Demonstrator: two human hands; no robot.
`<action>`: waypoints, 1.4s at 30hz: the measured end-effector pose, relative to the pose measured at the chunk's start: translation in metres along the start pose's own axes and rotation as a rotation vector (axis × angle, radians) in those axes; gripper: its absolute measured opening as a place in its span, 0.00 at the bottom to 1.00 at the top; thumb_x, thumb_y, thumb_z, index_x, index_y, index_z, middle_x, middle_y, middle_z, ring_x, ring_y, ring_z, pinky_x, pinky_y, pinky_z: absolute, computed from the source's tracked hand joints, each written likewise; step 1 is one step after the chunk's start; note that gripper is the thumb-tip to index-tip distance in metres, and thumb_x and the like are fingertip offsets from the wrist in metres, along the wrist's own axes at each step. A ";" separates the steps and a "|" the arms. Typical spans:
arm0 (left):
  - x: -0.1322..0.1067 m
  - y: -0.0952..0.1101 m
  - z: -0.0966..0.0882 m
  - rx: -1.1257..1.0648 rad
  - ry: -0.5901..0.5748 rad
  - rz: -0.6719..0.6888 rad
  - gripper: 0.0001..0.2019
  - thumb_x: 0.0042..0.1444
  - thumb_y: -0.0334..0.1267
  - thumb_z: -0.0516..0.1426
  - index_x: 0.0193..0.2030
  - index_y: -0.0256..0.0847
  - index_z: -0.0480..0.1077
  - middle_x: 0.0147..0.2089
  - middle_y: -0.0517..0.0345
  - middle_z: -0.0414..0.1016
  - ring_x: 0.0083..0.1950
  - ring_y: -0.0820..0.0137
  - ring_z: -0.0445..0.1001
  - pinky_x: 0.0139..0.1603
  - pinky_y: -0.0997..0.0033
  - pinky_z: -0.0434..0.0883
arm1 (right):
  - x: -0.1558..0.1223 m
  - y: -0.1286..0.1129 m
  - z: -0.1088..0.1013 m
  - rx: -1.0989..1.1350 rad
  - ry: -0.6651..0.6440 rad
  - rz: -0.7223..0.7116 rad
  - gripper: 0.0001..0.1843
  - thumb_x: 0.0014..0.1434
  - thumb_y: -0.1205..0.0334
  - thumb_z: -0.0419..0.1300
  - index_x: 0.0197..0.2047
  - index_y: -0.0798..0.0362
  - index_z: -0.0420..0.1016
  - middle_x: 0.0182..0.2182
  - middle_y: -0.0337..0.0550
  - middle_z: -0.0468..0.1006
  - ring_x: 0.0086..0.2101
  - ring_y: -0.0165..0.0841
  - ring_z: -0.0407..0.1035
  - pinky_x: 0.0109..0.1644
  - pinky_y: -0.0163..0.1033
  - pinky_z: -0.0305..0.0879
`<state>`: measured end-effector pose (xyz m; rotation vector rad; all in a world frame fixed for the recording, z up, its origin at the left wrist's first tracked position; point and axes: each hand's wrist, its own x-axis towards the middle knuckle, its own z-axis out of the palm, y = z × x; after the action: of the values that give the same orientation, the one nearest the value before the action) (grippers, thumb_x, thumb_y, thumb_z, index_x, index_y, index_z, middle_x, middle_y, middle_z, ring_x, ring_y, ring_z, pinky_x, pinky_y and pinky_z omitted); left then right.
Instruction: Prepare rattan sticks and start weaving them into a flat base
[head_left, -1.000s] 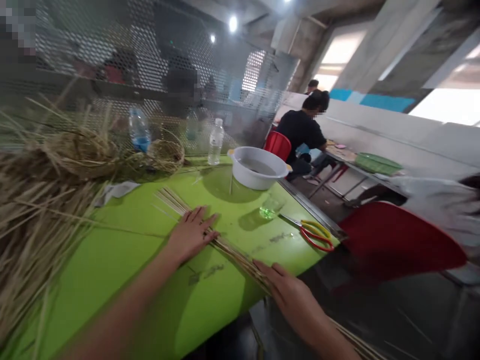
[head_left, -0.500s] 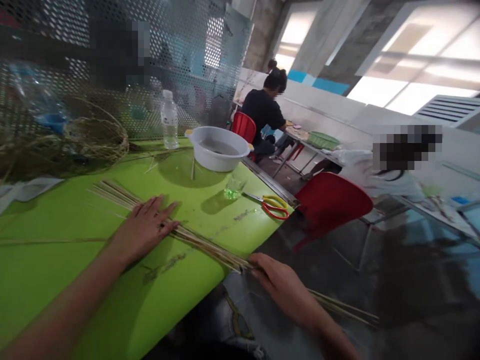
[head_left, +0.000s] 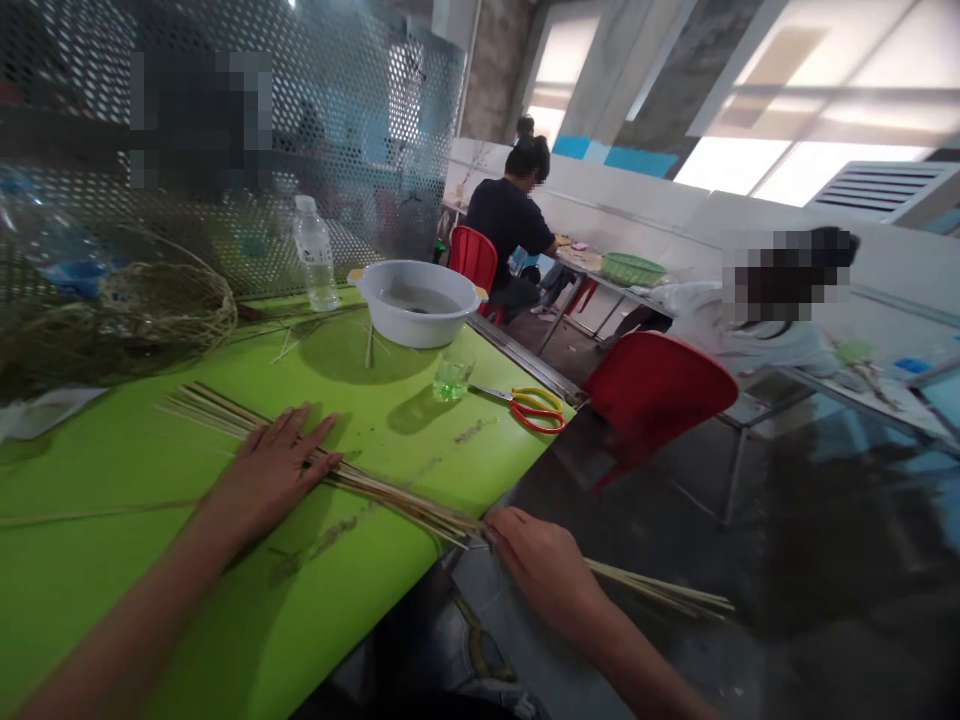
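Observation:
A bundle of thin straw-coloured strips (head_left: 397,500) runs slantwise over the green table top and out past its edge. My left hand (head_left: 277,460) lies flat across the bundle with fingers stretched out, pressing it to the table. At the table's near edge, my right hand (head_left: 536,555) is closed round the bundle, its fingertips partly hidden. The strips' far ends fan out on the table beyond my left hand, while other ends stick out behind my right hand in the air. One single strip (head_left: 97,515) lies apart to the left.
A white basin (head_left: 416,325) of water, a plastic bottle (head_left: 315,255), a small clear cup (head_left: 452,380) and scissors (head_left: 536,410) stand or lie farther back. Tangled dry fibre (head_left: 169,305) sits by the perforated screen. Red chairs (head_left: 660,385) and two seated people are beyond.
The whole view has shifted slightly. My left hand stays flat on the strips, and my right hand keeps its hold near the table edge; the strip ends behind it slope less steeply.

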<state>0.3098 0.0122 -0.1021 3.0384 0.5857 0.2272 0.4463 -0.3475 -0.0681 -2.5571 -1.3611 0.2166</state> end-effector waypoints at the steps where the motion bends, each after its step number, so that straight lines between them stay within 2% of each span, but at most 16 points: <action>1: 0.000 0.003 -0.005 0.005 0.001 -0.014 0.33 0.68 0.55 0.45 0.75 0.44 0.52 0.78 0.43 0.46 0.77 0.47 0.45 0.72 0.40 0.47 | 0.001 0.001 0.001 -0.017 0.017 -0.007 0.13 0.73 0.61 0.48 0.40 0.50 0.72 0.34 0.40 0.77 0.33 0.34 0.74 0.35 0.37 0.56; 3: 0.002 0.016 -0.020 0.013 0.021 -0.031 0.31 0.68 0.53 0.46 0.74 0.45 0.54 0.78 0.44 0.46 0.77 0.46 0.45 0.72 0.37 0.46 | 0.003 0.002 0.002 -0.034 0.045 -0.022 0.12 0.72 0.62 0.49 0.38 0.50 0.71 0.34 0.40 0.77 0.32 0.34 0.73 0.34 0.38 0.54; 5: 0.004 0.039 -0.038 0.006 0.047 0.008 0.28 0.70 0.51 0.45 0.73 0.46 0.55 0.78 0.47 0.46 0.77 0.47 0.44 0.72 0.36 0.45 | 0.005 0.003 0.001 -0.038 0.065 -0.035 0.12 0.72 0.63 0.49 0.37 0.50 0.70 0.33 0.39 0.77 0.32 0.33 0.73 0.34 0.38 0.53; 7: 0.006 0.071 -0.057 -0.032 0.040 0.124 0.26 0.72 0.48 0.43 0.73 0.48 0.55 0.78 0.50 0.47 0.78 0.51 0.44 0.73 0.36 0.44 | 0.008 0.003 -0.002 -0.033 0.086 -0.046 0.12 0.72 0.63 0.49 0.36 0.50 0.69 0.33 0.39 0.76 0.32 0.33 0.72 0.34 0.37 0.52; 9: 0.008 0.107 -0.071 -0.094 -0.018 0.233 0.25 0.71 0.47 0.46 0.73 0.51 0.56 0.76 0.53 0.53 0.77 0.53 0.47 0.73 0.35 0.44 | 0.010 0.002 -0.008 -0.028 0.114 -0.054 0.12 0.72 0.63 0.49 0.36 0.50 0.69 0.32 0.39 0.76 0.32 0.33 0.72 0.34 0.37 0.52; 13: 0.013 0.164 -0.083 -0.214 -0.140 0.460 0.19 0.71 0.41 0.49 0.66 0.45 0.66 0.65 0.50 0.72 0.68 0.58 0.67 0.74 0.40 0.46 | 0.016 -0.001 -0.022 -0.034 0.175 -0.082 0.12 0.71 0.62 0.50 0.35 0.51 0.69 0.30 0.38 0.76 0.28 0.32 0.69 0.32 0.38 0.49; 16: 0.018 0.182 -0.086 -0.175 -0.197 0.510 0.13 0.70 0.38 0.52 0.52 0.40 0.76 0.51 0.49 0.82 0.55 0.58 0.77 0.69 0.45 0.58 | 0.020 -0.002 -0.031 -0.060 0.234 -0.115 0.13 0.71 0.63 0.50 0.34 0.51 0.69 0.29 0.37 0.75 0.27 0.30 0.68 0.32 0.39 0.47; 19: 0.021 0.185 -0.090 -0.116 -0.210 0.499 0.12 0.70 0.38 0.51 0.44 0.38 0.76 0.43 0.48 0.82 0.48 0.55 0.79 0.53 0.55 0.71 | 0.024 -0.003 -0.039 -0.105 0.298 -0.156 0.13 0.71 0.63 0.51 0.33 0.51 0.68 0.28 0.37 0.74 0.26 0.30 0.67 0.31 0.40 0.45; 22: 0.023 0.182 -0.096 -0.137 -0.183 0.475 0.12 0.70 0.39 0.50 0.43 0.41 0.74 0.41 0.51 0.82 0.43 0.57 0.80 0.42 0.62 0.70 | 0.028 -0.004 -0.051 -0.131 0.327 -0.208 0.12 0.71 0.64 0.52 0.33 0.51 0.68 0.28 0.36 0.74 0.26 0.29 0.66 0.31 0.40 0.45; 25: 0.025 0.178 -0.105 -0.205 -0.159 0.472 0.13 0.71 0.41 0.49 0.44 0.43 0.73 0.41 0.54 0.82 0.42 0.59 0.79 0.38 0.67 0.66 | 0.032 -0.005 -0.069 -0.175 0.327 -0.251 0.11 0.70 0.65 0.54 0.33 0.51 0.68 0.28 0.35 0.74 0.26 0.29 0.66 0.30 0.41 0.44; 29: 0.031 0.175 -0.122 -0.310 -0.140 0.472 0.13 0.71 0.42 0.48 0.45 0.43 0.73 0.44 0.55 0.81 0.43 0.62 0.78 0.40 0.69 0.64 | 0.043 -0.006 -0.097 -0.258 0.314 -0.291 0.07 0.67 0.66 0.58 0.35 0.50 0.69 0.29 0.35 0.75 0.27 0.30 0.67 0.30 0.41 0.43; 33: 0.043 0.176 -0.135 -0.344 -0.150 0.395 0.10 0.68 0.38 0.49 0.42 0.45 0.72 0.41 0.58 0.80 0.41 0.64 0.76 0.39 0.70 0.62 | 0.059 -0.007 -0.119 -0.263 0.341 -0.333 0.09 0.69 0.63 0.56 0.35 0.50 0.71 0.30 0.35 0.77 0.28 0.31 0.69 0.32 0.40 0.52; 36: 0.056 0.175 -0.141 -0.389 -0.117 0.298 0.11 0.67 0.41 0.49 0.39 0.45 0.71 0.37 0.58 0.79 0.38 0.63 0.75 0.36 0.69 0.59 | 0.061 -0.004 -0.132 -0.242 0.519 -0.383 0.05 0.69 0.62 0.57 0.44 0.49 0.75 0.40 0.41 0.79 0.39 0.36 0.72 0.46 0.43 0.61; 39: 0.069 0.170 -0.147 -0.409 -0.067 0.238 0.14 0.67 0.45 0.47 0.37 0.44 0.70 0.34 0.57 0.76 0.35 0.62 0.73 0.35 0.68 0.58 | 0.049 0.008 -0.138 -0.139 0.867 -0.414 0.15 0.67 0.66 0.59 0.56 0.49 0.71 0.53 0.49 0.75 0.52 0.42 0.68 0.58 0.49 0.59; 41: 0.076 0.163 -0.151 -0.435 -0.041 0.219 0.16 0.67 0.48 0.45 0.37 0.44 0.69 0.34 0.57 0.75 0.36 0.62 0.72 0.36 0.68 0.59 | 0.041 0.023 -0.132 0.008 1.059 -0.405 0.12 0.67 0.68 0.57 0.52 0.49 0.73 0.46 0.47 0.78 0.49 0.40 0.70 0.55 0.47 0.61; 42: 0.080 0.159 -0.152 -0.456 -0.032 0.212 0.17 0.67 0.49 0.45 0.36 0.44 0.68 0.34 0.57 0.75 0.36 0.62 0.72 0.36 0.68 0.60 | 0.039 0.032 -0.126 0.090 1.088 -0.381 0.09 0.67 0.69 0.56 0.48 0.49 0.74 0.41 0.45 0.79 0.45 0.39 0.71 0.52 0.45 0.63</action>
<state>0.4184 -0.1039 0.0695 2.6473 0.1738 0.2748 0.5233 -0.3499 0.0433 -1.7321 -1.2287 -0.9894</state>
